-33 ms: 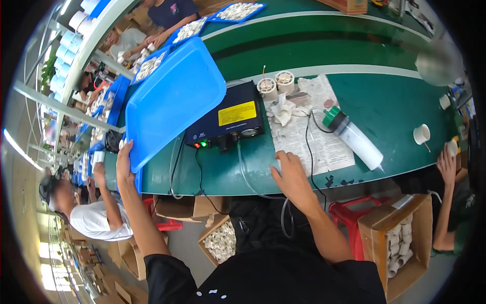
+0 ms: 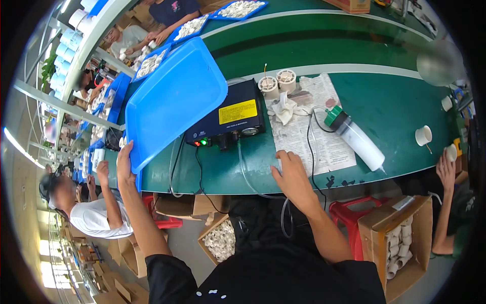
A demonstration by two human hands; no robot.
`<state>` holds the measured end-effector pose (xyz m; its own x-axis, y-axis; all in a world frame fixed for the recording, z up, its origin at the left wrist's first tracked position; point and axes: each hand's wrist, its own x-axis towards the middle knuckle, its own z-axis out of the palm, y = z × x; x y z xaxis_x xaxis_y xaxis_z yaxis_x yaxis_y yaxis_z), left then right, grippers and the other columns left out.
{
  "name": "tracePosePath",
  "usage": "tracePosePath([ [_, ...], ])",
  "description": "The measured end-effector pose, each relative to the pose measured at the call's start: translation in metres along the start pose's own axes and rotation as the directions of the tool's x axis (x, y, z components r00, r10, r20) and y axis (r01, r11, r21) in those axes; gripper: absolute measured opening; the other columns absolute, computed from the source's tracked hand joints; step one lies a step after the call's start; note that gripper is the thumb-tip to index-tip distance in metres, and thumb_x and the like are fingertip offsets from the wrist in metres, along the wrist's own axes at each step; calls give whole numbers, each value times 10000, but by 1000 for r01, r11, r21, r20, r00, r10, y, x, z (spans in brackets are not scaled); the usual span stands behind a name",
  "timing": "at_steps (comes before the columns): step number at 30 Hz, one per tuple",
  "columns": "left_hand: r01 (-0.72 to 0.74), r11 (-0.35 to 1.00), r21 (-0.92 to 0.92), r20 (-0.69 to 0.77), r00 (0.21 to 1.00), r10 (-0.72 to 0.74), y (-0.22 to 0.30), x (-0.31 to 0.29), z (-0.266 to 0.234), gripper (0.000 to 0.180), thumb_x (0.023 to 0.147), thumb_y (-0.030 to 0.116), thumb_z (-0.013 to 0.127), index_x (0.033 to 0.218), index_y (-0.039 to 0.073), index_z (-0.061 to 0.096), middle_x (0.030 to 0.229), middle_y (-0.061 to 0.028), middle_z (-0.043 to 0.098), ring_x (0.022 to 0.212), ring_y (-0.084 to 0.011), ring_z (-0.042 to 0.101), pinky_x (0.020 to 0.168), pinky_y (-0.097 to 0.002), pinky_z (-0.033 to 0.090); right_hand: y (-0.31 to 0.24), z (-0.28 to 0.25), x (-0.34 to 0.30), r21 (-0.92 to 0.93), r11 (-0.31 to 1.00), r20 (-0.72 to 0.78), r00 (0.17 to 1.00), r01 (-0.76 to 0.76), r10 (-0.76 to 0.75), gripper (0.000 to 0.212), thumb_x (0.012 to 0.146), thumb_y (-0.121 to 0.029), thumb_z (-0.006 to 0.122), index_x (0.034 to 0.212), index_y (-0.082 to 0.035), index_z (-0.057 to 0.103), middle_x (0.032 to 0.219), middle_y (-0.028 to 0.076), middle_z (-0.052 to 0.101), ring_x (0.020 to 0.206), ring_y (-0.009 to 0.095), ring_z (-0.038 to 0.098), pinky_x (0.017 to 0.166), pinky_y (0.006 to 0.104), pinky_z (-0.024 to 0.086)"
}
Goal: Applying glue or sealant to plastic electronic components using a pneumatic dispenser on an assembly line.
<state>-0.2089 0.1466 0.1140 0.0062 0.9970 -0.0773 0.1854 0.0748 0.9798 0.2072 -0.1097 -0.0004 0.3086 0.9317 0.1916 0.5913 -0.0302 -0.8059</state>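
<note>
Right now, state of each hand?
Left hand: closed on the rim of the blue tray.
Right hand: half-curled over the green table; can't tell if holding anything.

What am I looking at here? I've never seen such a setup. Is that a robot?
No robot: these are a person's two bare hands, seen from a wide fisheye camera worn on the head, which makes straight edges look bent. The left hand has its grip on a shallow blue plastic tray. The right hand is over the near edge of a green worktable; whether it holds anything is unclear. On the table are a dark blue box-shaped device, a printed paper sheet, a crumpled white tissue, a green-capped white syringe and some cream cylindrical parts.
</note>
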Motion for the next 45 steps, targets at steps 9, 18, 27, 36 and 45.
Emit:
tracePosePath([
  [9, 116, 962, -246, -284, 941, -185, -73, -191, 39, 343, 931, 261, 586, 1141, -9, 565, 1046, -85, 631, 943, -187, 617, 818, -323, 509, 4, -6, 5, -4, 1000, 41, 999, -12, 12, 327, 828, -53, 646, 1116, 40, 523, 956, 203, 537, 921, 362, 509, 823, 429, 430],
  [18, 272, 886, -376, -416, 804, -424, -186, -374, -38, 331, 919, 224, 583, 1114, -43, 580, 1008, -106, 646, 894, -194, 630, 812, -321, 515, -8, -11, 10, -26, 997, 161, 984, -78, 81, 307, 863, -96, 626, 1124, 32, 528, 992, 203, 542, 957, 371, 512, 838, 434, 429],
  [27, 297, 907, -300, -394, 827, -401, -176, -368, -38, 402, 934, 254, 578, 1180, -62, 537, 1042, -124, 646, 895, -197, 640, 818, -313, 523, -10, -14, 5, -45, 993, 175, 978, -109, 115, 300, 860, -104, 633, 1124, 5, 543, 926, 163, 535, 860, 310, 513, 794, 396, 437],
  [36, 271, 861, -431, -310, 851, -424, -229, -372, -51, 417, 930, 240, 598, 1217, -53, 525, 1085, -108, 642, 944, -175, 629, 833, -315, 517, -56, 11, -45, 329, 904, 288, 940, -275, 181, 152, 909, -131, 636, 970, 6, 657, 701, 49, 591, 596, 85, 503, 551, 240, 413],
  [45, 346, 763, -546, -19, 905, -424, -253, -376, -44, 483, 938, 259, 595, 1305, -39, 492, 1163, -111, 621, 1013, -162, 603, 907, -310, 491, -75, 66, -95, 50, 964, 488, 848, -261, 204, 273, 837, -88, 723, 919, -39, 467, 608, -14, 438, 558, 66, 393, 498, 242, 324],
])
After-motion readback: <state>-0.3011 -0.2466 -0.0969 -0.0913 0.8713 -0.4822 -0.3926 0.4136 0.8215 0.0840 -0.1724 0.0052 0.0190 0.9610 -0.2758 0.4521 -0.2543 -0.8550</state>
